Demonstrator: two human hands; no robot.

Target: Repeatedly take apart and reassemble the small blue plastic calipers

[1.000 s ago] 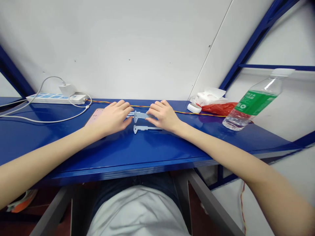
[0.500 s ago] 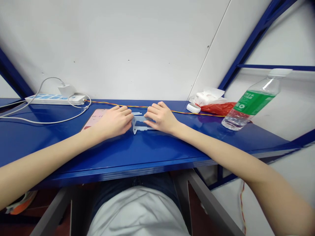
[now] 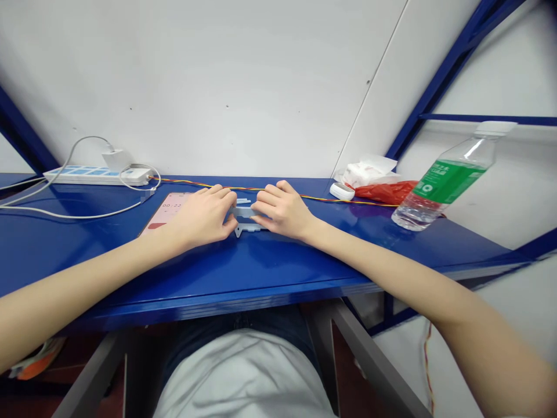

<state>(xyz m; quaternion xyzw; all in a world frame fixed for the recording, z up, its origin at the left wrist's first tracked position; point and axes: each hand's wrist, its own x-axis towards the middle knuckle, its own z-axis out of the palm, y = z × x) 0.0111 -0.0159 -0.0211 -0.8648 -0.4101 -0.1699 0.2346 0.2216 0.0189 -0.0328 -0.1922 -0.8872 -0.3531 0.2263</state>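
On the blue table point(image 3: 261, 261) my left hand point(image 3: 201, 216) and my right hand point(image 3: 281, 210) meet over small pale blue plastic caliper pieces point(image 3: 243, 220). Both hands curl their fingertips onto the pieces from either side, knuckles up. One flat piece lies between the fingertips, and a thin bar with a pointed jaw shows just below it on the table. Another pale strip point(image 3: 243, 201) peeks out behind the fingers. The hands hide most of the parts.
A phone with a pink screen point(image 3: 167, 208) lies left of my left hand. A white power strip point(image 3: 93, 175) with charger and cable sits far left. A red-yellow wire point(image 3: 331, 199), white puck, tissue pack, red bag and tilted water bottle point(image 3: 439, 183) stand at right.
Both hands have drawn closer together. The upper caliper piece has come down toward the lower bar, and the two parts now sit together under the fingertips.
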